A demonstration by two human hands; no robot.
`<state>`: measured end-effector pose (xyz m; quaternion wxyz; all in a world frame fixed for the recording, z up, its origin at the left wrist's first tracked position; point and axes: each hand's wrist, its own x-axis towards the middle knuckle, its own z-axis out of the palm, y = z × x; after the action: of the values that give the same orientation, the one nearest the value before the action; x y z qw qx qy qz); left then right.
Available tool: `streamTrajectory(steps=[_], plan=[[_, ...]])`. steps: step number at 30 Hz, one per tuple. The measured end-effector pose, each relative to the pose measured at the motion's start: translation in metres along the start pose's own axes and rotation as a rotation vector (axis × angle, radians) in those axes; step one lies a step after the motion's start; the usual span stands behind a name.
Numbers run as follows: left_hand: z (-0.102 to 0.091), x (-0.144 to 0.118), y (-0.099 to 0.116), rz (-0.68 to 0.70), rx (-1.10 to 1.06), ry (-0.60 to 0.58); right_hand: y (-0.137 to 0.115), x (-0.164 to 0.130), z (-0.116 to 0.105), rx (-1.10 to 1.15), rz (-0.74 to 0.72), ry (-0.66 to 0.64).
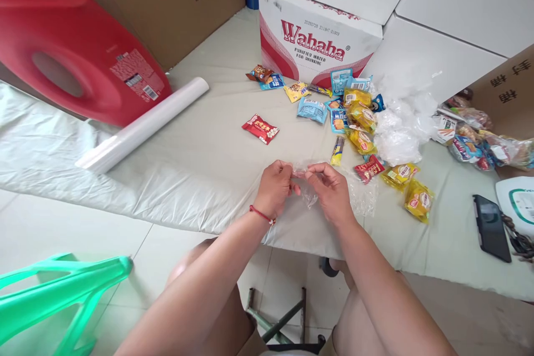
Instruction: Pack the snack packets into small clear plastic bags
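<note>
Over the front part of the covered table, both hands pinch a clear plastic bag between them. My left hand, with a red bracelet at the wrist, closes its fingers on one side of the bag. Closed on the other side is my right hand. A red snack packet lies beyond my left hand. Close beyond my right hand are a small yellow-and-dark stick packet and another red packet. More clear plastic lies flat beside my right wrist.
Several yellow packets and blue packets lie toward the Wahaha carton. Crumpled clear bags are heaped right of them. A plastic roll and red jug stand left; a phone lies right. A green stool is below.
</note>
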<state>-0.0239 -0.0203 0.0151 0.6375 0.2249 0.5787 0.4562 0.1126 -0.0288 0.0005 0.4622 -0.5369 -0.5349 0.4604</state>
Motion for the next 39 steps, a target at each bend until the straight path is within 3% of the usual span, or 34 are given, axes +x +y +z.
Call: streamTrajectory(steps=[7, 11, 15, 17, 20, 23, 26, 28, 30, 34, 39], plan=[[-0.018, 0.003, 0.015, 0.020, 0.042, 0.048, -0.006, 0.004, -0.012, 0.371, 0.062, 0.257], [-0.034, 0.001, 0.015, 0.082, 0.026, 0.136, -0.008, 0.007, -0.032, 0.644, 0.146, 0.238], [-0.042, -0.009, -0.002, 0.136, 0.268, 0.027, -0.004, 0.015, -0.055, 0.807, 0.218, 0.237], [-0.040, -0.014, -0.011, 0.219, 0.471, -0.011, -0.004, 0.018, -0.063, 0.824, 0.211, 0.246], [-0.031, -0.019, -0.017, 0.380, 0.628, 0.032, -0.008, 0.019, -0.064, 0.840, 0.208, 0.176], [-0.021, -0.018, -0.010, 0.368, 0.421, 0.012, -0.016, 0.015, -0.055, 0.854, 0.207, 0.074], [-0.013, -0.017, 0.000, 0.148, 0.098, -0.053, -0.021, 0.009, -0.041, 0.749, 0.172, 0.030], [-0.008, -0.018, 0.003, 0.068, 0.044, -0.081, -0.022, 0.004, -0.031, 0.641, 0.151, 0.018], [-0.004, -0.020, 0.000, 0.123, 0.122, -0.085, -0.020, -0.001, -0.021, 0.566, 0.131, -0.007], [-0.004, -0.022, -0.009, 0.359, 0.313, -0.020, -0.018, -0.005, -0.012, 0.490, 0.090, -0.047], [-0.019, -0.011, -0.004, 0.394, 0.140, 0.084, -0.022, -0.002, -0.026, 0.499, 0.044, 0.063]])
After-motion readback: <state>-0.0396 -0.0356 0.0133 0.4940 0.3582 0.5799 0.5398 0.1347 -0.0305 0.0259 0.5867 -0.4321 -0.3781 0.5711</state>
